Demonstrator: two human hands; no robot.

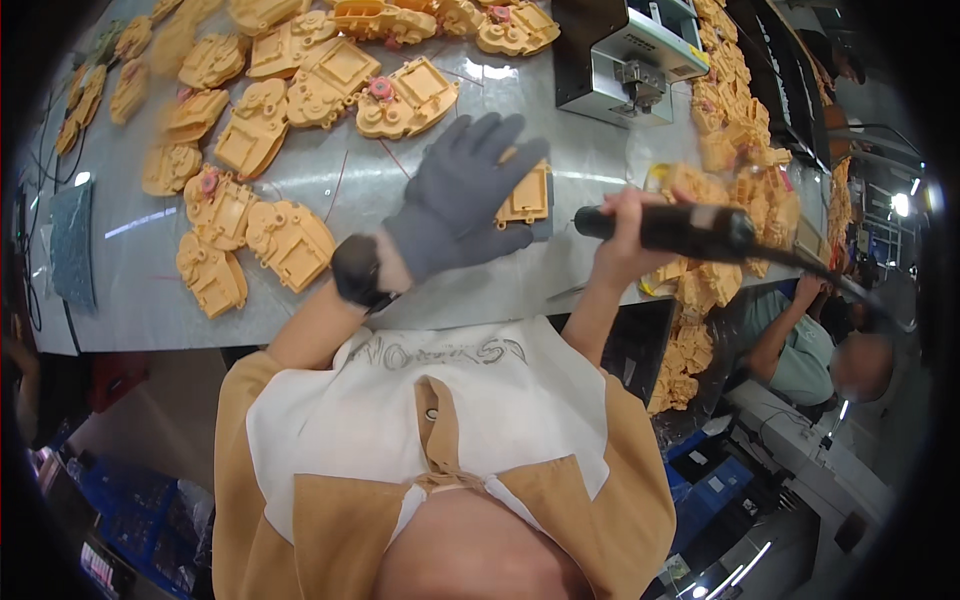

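Note:
My left hand (pixel 452 205), in a grey glove, lies over a yellow plastic housing (pixel 530 197) with its fingers along the far side and its thumb along the near side. The housing rests on a small dark block (pixel 546 228) on the metal table, and the glove hides its left part. To the right, my bare right hand (pixel 626 238) is wrapped round a black electric screwdriver (pixel 690 228), held almost level. Its tip points left toward the housing, apart from it. A dark cord (pixel 850 285) runs off its back end to the right.
Several yellow housings (pixel 330 85) lie across the far and left parts of the metal table (pixel 370 190). A boxy metal machine (pixel 635 75) stands at the back. More yellow parts (pixel 735 130) are heaped at the right. A person (pixel 800 340) sits beyond them.

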